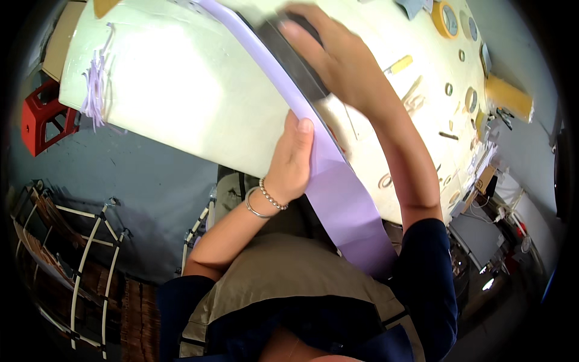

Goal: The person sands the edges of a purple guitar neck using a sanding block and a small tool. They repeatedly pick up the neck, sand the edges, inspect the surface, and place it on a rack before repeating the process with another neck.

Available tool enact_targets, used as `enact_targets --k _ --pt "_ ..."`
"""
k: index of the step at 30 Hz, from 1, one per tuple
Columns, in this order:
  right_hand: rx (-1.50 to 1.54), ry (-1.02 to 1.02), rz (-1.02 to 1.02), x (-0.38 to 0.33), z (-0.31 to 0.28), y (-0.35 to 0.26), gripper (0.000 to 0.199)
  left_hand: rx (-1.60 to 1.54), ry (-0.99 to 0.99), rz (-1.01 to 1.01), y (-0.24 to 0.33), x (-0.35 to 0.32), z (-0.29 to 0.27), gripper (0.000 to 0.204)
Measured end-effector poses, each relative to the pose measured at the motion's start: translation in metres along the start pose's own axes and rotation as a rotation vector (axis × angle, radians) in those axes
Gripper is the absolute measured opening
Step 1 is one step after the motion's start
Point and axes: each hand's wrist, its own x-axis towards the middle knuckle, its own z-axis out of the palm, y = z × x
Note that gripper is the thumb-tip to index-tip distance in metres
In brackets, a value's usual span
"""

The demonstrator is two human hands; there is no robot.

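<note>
A long lilac paper strip (338, 187) runs from the far side of the white table (181, 90) down over its near edge onto my lap. My left hand (292, 160), with a bead bracelet and a bangle at the wrist, grips the strip's left edge at the table's near edge, thumb on top. My right hand (338, 54) presses flat, fingers together, on a dark flat bar (295, 57) that lies along the strip's right side on the table.
Lilac paper shreds (95, 90) hang at the table's left edge. Rolls of tape (445, 19), rings and small tools lie at the right end. A red stool (43, 114) stands at left, a white wire rack (90, 259) at lower left.
</note>
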Motion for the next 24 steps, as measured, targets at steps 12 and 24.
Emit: enact_targets --k 12,24 --pt "-0.079 0.026 -0.074 0.017 0.007 -0.006 0.046 0.04 0.009 0.038 -0.001 -0.001 -0.003 0.061" --pt "0.323 0.3 -0.031 0.02 -0.06 0.02 0.053 0.267 0.003 0.234 0.044 0.001 0.017 0.074"
